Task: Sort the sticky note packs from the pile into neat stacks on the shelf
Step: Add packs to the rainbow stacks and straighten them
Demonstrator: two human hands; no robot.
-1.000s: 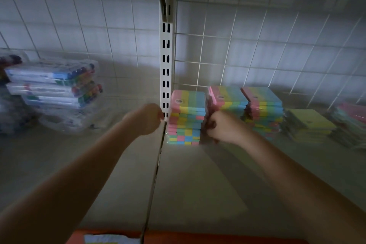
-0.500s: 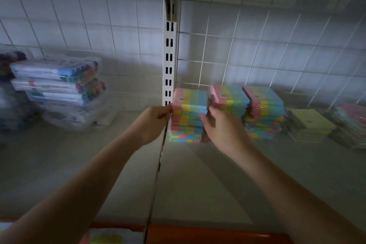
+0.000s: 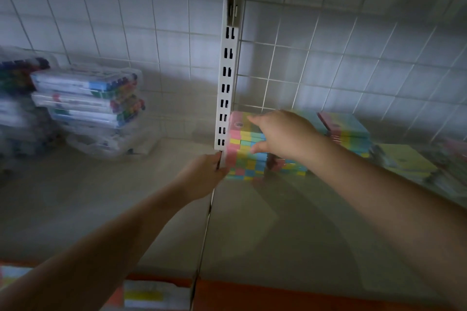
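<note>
The leftmost stack of sticky note packs (image 3: 246, 149) stands on the shelf (image 3: 290, 230) against the slotted upright (image 3: 225, 98), with more stacks just to its right. The left hand (image 3: 202, 175) touches its lower left edge, its grip hidden from view, while the right hand (image 3: 285, 134) lies over the top with fingers spread and released. To square it well, both hands should press inward evenly and gently, so no pack slides out of line.
</note>
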